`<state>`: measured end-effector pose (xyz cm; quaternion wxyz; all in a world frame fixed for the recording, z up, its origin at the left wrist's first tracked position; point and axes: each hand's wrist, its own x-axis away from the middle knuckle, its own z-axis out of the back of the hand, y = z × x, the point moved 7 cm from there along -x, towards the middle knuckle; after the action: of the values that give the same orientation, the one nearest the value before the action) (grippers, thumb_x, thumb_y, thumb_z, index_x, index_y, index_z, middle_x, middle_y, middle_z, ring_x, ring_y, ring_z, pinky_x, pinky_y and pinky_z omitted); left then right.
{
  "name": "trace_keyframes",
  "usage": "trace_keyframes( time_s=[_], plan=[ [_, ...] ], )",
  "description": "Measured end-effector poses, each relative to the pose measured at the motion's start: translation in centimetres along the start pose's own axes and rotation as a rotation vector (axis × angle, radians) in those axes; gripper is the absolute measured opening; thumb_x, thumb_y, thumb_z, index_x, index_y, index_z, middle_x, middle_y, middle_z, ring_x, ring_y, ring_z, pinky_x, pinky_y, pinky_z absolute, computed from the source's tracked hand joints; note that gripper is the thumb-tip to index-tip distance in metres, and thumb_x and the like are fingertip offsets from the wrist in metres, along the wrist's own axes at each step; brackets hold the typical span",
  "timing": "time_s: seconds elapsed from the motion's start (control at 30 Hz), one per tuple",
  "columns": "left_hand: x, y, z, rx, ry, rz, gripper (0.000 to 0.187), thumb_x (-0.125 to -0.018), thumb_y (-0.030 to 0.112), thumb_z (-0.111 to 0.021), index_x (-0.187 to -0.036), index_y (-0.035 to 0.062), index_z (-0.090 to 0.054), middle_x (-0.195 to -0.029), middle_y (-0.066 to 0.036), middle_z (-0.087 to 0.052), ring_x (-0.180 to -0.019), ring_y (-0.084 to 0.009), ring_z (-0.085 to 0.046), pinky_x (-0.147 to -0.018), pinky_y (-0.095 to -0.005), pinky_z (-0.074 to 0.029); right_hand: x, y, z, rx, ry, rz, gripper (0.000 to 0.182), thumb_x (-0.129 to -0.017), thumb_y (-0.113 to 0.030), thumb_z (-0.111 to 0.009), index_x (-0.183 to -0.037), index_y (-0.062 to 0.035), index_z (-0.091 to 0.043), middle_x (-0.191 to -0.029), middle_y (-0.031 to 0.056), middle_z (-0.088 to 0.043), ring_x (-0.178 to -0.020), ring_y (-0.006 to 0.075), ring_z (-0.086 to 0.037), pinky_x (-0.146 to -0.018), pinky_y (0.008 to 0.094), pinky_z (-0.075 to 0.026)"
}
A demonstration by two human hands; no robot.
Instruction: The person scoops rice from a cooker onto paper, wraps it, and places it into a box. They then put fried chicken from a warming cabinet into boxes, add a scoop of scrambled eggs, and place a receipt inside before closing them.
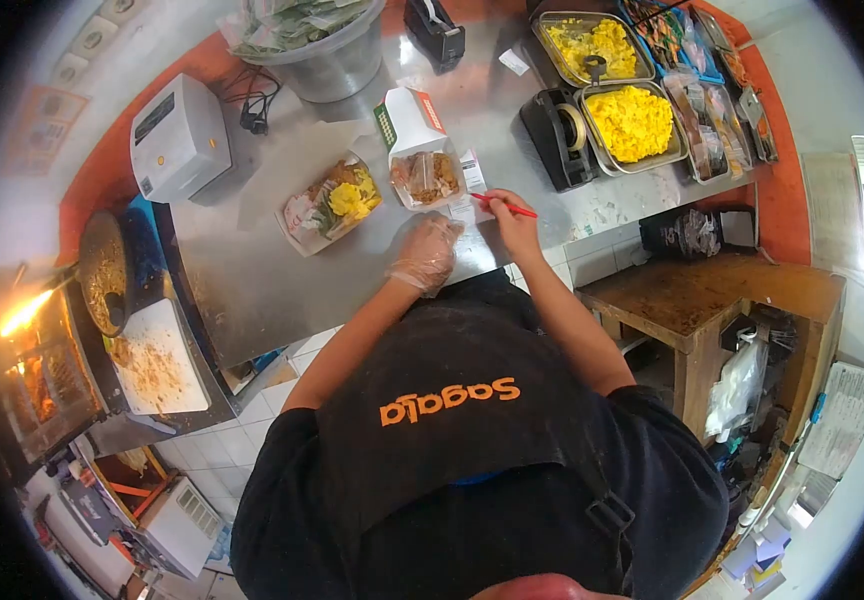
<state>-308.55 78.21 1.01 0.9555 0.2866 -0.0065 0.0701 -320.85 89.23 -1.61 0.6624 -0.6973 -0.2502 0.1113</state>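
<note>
My right hand [512,222] is closed around a red pen [521,210], its tip over a white paper slip [471,172] on the steel counter. In a clear plastic glove, my left hand [426,252] rests beside the slip's lower left side with its fingers curled together; what they hold, if anything, is hidden. Just beyond it stands an open takeaway box [422,182] with brown food and what looks like a clear packet inside. Further left, a paper-lined box [332,205] holds yellow egg-like food, greens and browned pieces.
A white label printer [180,138] and a plastic bucket [330,75] stand at the back left. To the right are a black tape dispenser [558,138] and containers of yellow food [632,122]. Flames [27,312] burn at far left, near a pan [107,272] and cutting board [155,357].
</note>
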Motion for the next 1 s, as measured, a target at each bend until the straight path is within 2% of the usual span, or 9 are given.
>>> trace_keyframes(
  time_s=[0.13, 0.2, 0.27, 0.33, 0.43, 0.5, 0.83, 0.93, 1.0],
  plan=[
    [-0.2, 1.1, 1.2, -0.107, -0.058, -0.032, 0.025, -0.089, 0.016, -0.047, -0.105, 0.0085, -0.065, -0.101, -0.013, -0.059, -0.098, -0.0311, -0.055, -0.082, -0.0426, -0.047, 0.0, -0.1, -1.2, 0.119, -0.086, 0.018, 0.015, -0.087, -0.006, -0.057, -0.096, 0.0012, -0.066, -0.089, 0.0085, -0.068, -0.086, 0.0178, -0.063, -0.083, 0.0284, -0.048],
    [-0.2, 1.8, 2.7, -0.029, -0.051, 0.059, 0.025, -0.087, 0.015, -0.048, -0.104, 0.0088, -0.065, -0.101, -0.013, -0.059, -0.097, -0.0312, -0.055, -0.082, -0.0425, -0.047, 0.1, -0.9, -1.6, 0.426, -0.095, 0.153, 0.014, -0.083, -0.007, -0.06, -0.092, -0.0023, -0.07, -0.09, 0.0099, -0.069, -0.085, 0.0205, -0.062, -0.082, 0.0311, -0.047],
    [-0.1, 1.1, 2.4, 0.051, -0.047, 0.145, 0.024, -0.086, 0.015, -0.049, -0.103, 0.009, -0.065, -0.101, -0.012, -0.059, -0.097, -0.0312, -0.055, -0.082, -0.0423, -0.047, 0.2, -1.5, -2.0, 0.441, -0.105, 0.175, 0.014, -0.083, -0.008, -0.061, -0.092, -0.0038, -0.07, -0.09, 0.0105, -0.069, -0.085, 0.0221, -0.061, -0.081, 0.0325, -0.047],
    [-0.1, 1.0, 1.5, -0.056, 0.01, -0.008, 0.024, -0.084, 0.015, -0.049, -0.101, 0.009, -0.065, -0.103, -0.012, -0.06, -0.097, -0.0316, -0.056, -0.083, -0.0424, -0.048, 0.2, -1.8, -2.1, 0.456, -0.114, 0.201, 0.015, -0.082, -0.009, -0.061, -0.092, -0.0053, -0.071, -0.09, 0.0111, -0.069, -0.086, 0.0236, -0.06, -0.081, 0.0338, -0.047],
    [0.0, 1.0, 1.1, -0.081, 0.015, -0.061, 0.025, -0.083, 0.013, -0.049, -0.101, 0.0087, -0.065, -0.102, -0.012, -0.059, -0.097, -0.0312, -0.056, -0.083, -0.0422, -0.048, 0.1, -1.6, -1.8, 0.478, -0.077, 0.176, 0.016, -0.084, -0.008, -0.06, -0.096, -0.0047, -0.071, -0.093, 0.0101, -0.069, -0.089, 0.0221, -0.06, -0.084, 0.0329, -0.046],
    [0.0, 1.0, 1.2, -0.088, 0.016, -0.06, 0.025, -0.082, 0.013, -0.05, -0.101, 0.0085, -0.065, -0.102, -0.011, -0.059, -0.097, -0.031, -0.056, -0.083, -0.0419, -0.048, 0.5, -1.8, -2.0, 0.492, -0.093, 0.211, 0.015, -0.081, -0.009, -0.061, -0.092, -0.0059, -0.072, -0.088, 0.0104, -0.069, -0.082, 0.0236, -0.059, -0.079, 0.0337, -0.047],
    [0.0, 1.0, 0.9, -0.104, 0.045, -0.092, 0.028, -0.077, 0.013, -0.053, -0.103, 0.0092, -0.065, -0.103, -0.011, -0.058, -0.095, -0.0302, -0.056, -0.081, -0.0413, -0.049, 0.4, -1.8, -1.1, 0.468, -0.091, 0.215, 0.015, -0.079, -0.009, -0.062, -0.089, -0.0068, -0.073, -0.085, 0.0106, -0.069, -0.078, 0.0219, -0.057, -0.075, 0.0338, -0.046],
    [-0.1, 0.7, 0.7, -0.094, 0.06, -0.102, 0.028, -0.077, 0.014, -0.053, -0.102, 0.0088, -0.065, -0.102, -0.011, -0.059, -0.094, -0.0307, -0.056, -0.08, -0.0414, -0.049, 0.8, -1.2, -0.8, 0.549, -0.129, 0.129, 0.015, -0.079, -0.008, -0.062, -0.089, -0.0071, -0.073, -0.084, 0.0102, -0.069, -0.079, 0.0207, -0.057, -0.076, 0.0326, -0.046],
    [-0.2, 0.7, 0.7, -0.081, 0.054, -0.09, 0.027, -0.078, 0.014, -0.053, -0.101, 0.0083, -0.065, -0.101, -0.011, -0.059, -0.093, -0.0309, -0.056, -0.08, -0.0414, -0.049, 0.7, -1.2, -0.6, 0.484, -0.108, 0.172, 0.015, -0.079, -0.008, -0.061, -0.087, -0.0073, -0.073, -0.082, 0.0093, -0.069, -0.081, 0.0203, -0.059, -0.077, 0.031, -0.046]
  ],
)
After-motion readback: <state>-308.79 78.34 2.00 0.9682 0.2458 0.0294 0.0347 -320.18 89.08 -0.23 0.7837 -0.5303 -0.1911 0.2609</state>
